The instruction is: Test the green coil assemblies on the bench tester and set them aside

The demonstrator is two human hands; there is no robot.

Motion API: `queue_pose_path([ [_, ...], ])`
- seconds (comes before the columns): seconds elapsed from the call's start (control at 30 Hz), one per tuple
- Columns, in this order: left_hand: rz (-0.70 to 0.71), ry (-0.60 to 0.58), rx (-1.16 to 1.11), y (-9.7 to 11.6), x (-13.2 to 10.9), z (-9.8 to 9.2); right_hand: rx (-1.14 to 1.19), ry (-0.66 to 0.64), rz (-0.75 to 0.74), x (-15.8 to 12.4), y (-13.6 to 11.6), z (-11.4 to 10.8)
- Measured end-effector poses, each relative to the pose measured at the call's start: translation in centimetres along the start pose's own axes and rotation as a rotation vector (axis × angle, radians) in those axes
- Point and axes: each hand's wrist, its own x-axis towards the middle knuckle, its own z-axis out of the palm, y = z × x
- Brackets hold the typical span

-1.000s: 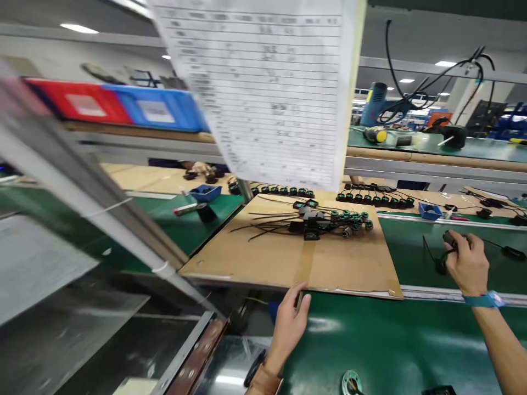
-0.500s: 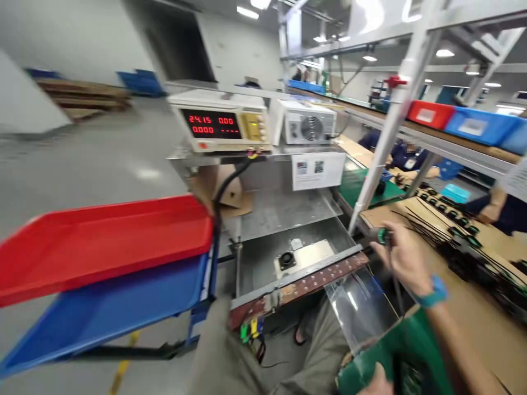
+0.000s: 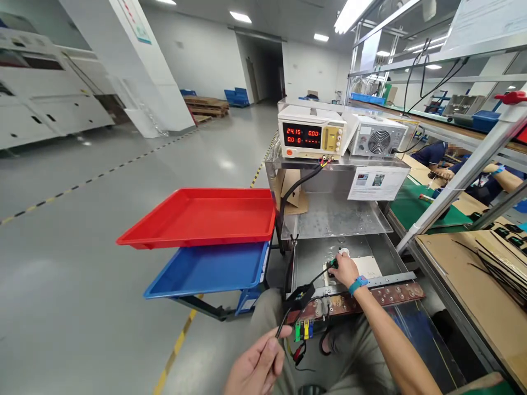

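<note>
My right hand [image 3: 345, 269], with a blue band at its wrist, is closed around a small black part with a green end [image 3: 334, 264]. It is over the pale metal plate [image 3: 370, 267] inside the open metal tray. Whether the part touches anything there is hidden by my fingers. A black cable runs from it to a black box [image 3: 301, 297], which hangs in front of the tray's edge. My left hand [image 3: 259, 359] pinches a thin black cable [image 3: 281, 325] below that box. Green, yellow and blue clips [image 3: 303, 330] hang under the brown perforated strip [image 3: 387, 296].
A power supply [image 3: 312, 134] with red digits stands on the shelf beside a second white unit [image 3: 376, 137]. Red [image 3: 214, 216] and blue [image 3: 209, 269] trays are to the left. Black cables lie on the right bench [image 3: 461, 274]. Co-workers sit beyond it.
My right hand has moved left from the bench side to over the metal tray, carrying the black part. My left hand has come up, now pinching cable. The view has turned right-to-left.
</note>
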Motion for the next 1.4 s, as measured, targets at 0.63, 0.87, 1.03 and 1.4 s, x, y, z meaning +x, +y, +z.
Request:
queue_pose_path([
  [0.63, 1.591, -0.705, 0.794, -6.5, 3.0, 13.1, 1.137, -0.506, -0.217, -13.5, -3.4, -3.8],
  [0.87, 0.754, -0.001, 0.291, -3.3, 2.7, 8.2, 1.288, -0.359, -0.155, -17.4, -3.1, -2.2],
  [1.03, 0.197, -0.092, -0.008, -2.4, 4.7, 5.9, 1.278, -0.377, -0.133, -19.0, -4.1, -1.5],
  [1.4, -0.162, -0.211, -0.454, -3.9, 3.4, 4.4, 1.289, -0.338, -0.051, -20.3, -4.5, 0.9],
])
